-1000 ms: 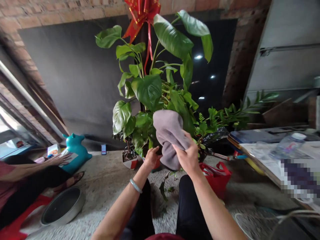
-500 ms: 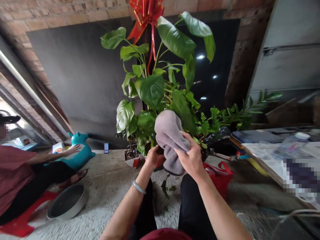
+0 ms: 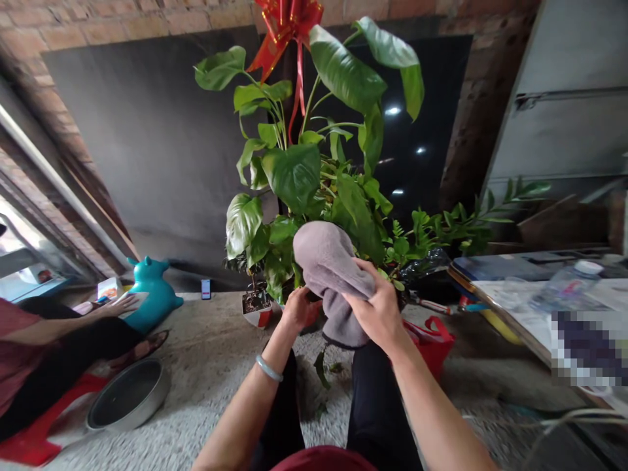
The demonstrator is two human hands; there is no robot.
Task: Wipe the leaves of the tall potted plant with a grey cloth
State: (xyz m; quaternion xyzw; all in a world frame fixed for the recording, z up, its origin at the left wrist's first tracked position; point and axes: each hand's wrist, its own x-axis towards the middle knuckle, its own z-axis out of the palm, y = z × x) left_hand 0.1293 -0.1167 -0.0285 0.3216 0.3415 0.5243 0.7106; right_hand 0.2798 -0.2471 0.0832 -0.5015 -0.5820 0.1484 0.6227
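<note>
Cloth: bunched cloth (image 3: pixel 324 261) at centre, before the lower leaves of the plant (image 3: pixel 294 173); long axis runs far left to near right, rounded end pointing far left.
Right hand: right hand (image 3: pixel 377 306) closed on the cloth's right edge.
Left hand: left hand (image 3: pixel 296 310) half curled, fingertips hidden; cannot tell whether it grips anything.
Floor: rough grey floor (image 3: pixel 206 353); basin (image 3: pixel 150 402) near left.
Room: brick wall (image 3: pixel 147 19) far, dark panel (image 3: pixel 157 131) against it; table (image 3: pixel 510 292) right.

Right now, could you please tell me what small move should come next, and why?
I would probably raise the cloth to the broad leaf just above it: the right hand grips the bunched cloth, that leaf looks uncovered, and the left hand sits low, clear of it.
</note>
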